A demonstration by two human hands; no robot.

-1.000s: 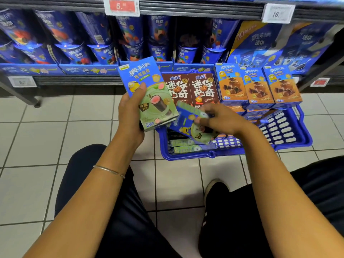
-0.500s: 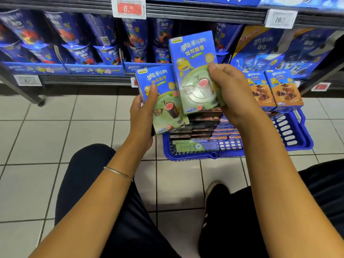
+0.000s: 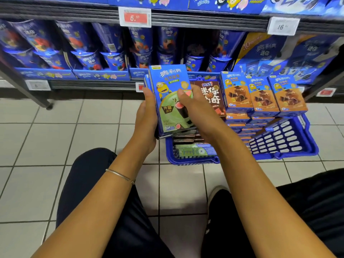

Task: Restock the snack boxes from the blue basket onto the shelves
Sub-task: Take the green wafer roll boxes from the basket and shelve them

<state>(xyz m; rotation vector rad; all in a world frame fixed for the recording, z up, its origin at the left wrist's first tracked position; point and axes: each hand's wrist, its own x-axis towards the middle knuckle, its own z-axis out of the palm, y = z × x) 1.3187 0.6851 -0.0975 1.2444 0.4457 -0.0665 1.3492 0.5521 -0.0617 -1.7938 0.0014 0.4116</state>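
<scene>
Left hand (image 3: 147, 116) and right hand (image 3: 197, 112) both gripping a stack of glossy rectangular cardboard snack boxes (image 3: 168, 94), above slotted blue plastic basket (image 3: 279, 144), smooth tiled floor (image 3: 55, 138)

The green snack box (image 3: 171, 101) is thin card with a shiny print. The blue basket (image 3: 284, 144), at 4 o'clock from it, is hard, smooth plastic full of holes. The floor (image 3: 46, 142) is pale, smooth tile with a soft shine. The shelf (image 3: 204, 19) edge looks like dark metal. The bangle (image 3: 120, 175) is thin shiny metal. The trousers (image 3: 89, 183) are dark matt cloth.
</scene>
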